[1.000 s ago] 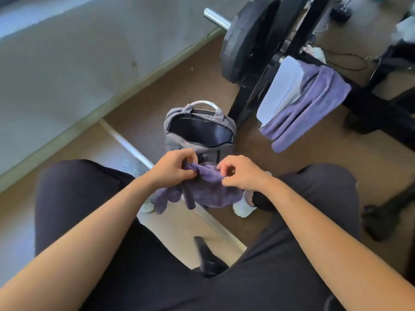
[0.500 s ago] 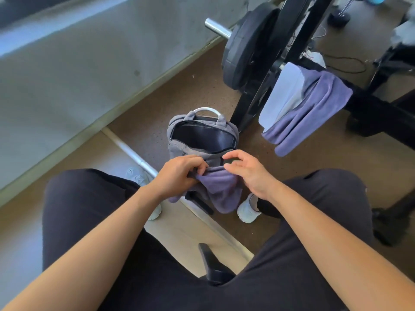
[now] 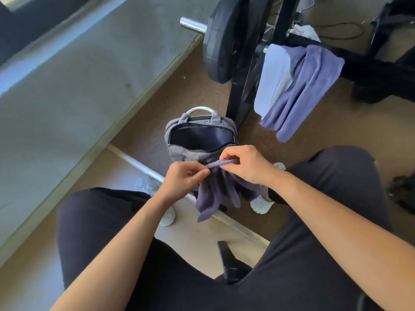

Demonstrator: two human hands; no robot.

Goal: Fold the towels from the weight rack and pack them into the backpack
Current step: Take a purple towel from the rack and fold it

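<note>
My left hand point(image 3: 184, 178) and right hand point(image 3: 245, 167) each pinch the purple towel's point(image 3: 213, 197) top edge; it hangs bunched below them. The open backpack point(image 3: 177, 153) stands just beyond my fingers.

Three towels are in view: one dark purple towel point(image 3: 215, 194) pinched between two hands, the left hand point(image 3: 182, 178) and the right hand point(image 3: 244, 164), and two draped over the one weight rack point(image 3: 238, 104), namely a lighter purple towel point(image 3: 307, 86) and a pale blue towel point(image 3: 272, 75). There is one grey backpack point(image 3: 177, 151), with one carry handle point(image 3: 201, 108) on top. Two white shoes show on the floor, a left shoe point(image 3: 146, 186) and a right shoe point(image 3: 261, 203). One barbell end point(image 3: 192, 25) sticks out, carrying black weight plates point(image 3: 219, 41); two seem stacked side by side, though the exact number is hard to tell. One black cable point(image 3: 343, 32) lies behind the rack.
</note>
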